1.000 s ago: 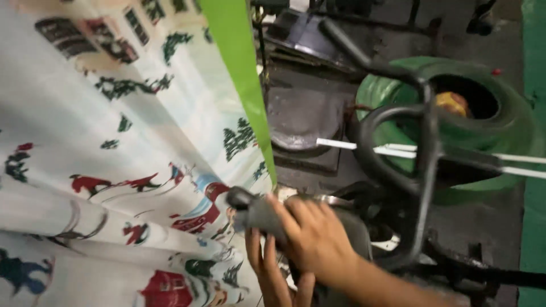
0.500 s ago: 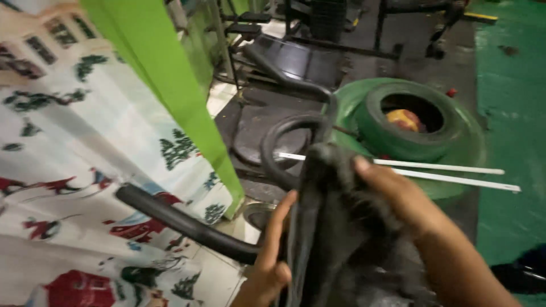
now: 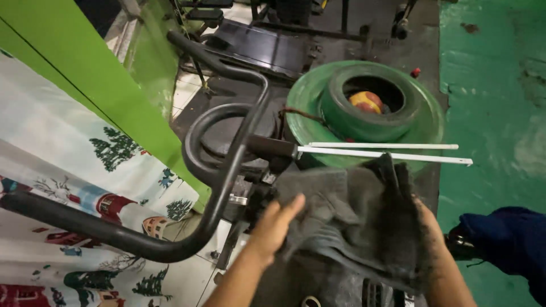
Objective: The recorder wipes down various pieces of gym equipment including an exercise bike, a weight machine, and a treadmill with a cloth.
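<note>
A dark grey cloth (image 3: 352,222), crumpled and grimy, fills the lower centre of the frame, draped over something it hides entirely. The left hand (image 3: 276,224) lies flat on its left edge, fingers straight and pressed together. The right hand (image 3: 429,233) grips the cloth's right side; its fingers are buried in the folds, so their state cannot be told. Left of centre curves a black handlebar (image 3: 227,170), with a green tyre (image 3: 369,102) above and a printed curtain (image 3: 68,187) cut off at left.

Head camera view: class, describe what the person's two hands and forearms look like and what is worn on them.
Both the left hand and the right hand are bare, with no gloves. The forearms are uncovered too: no sleeves, watch or rings show.
</note>
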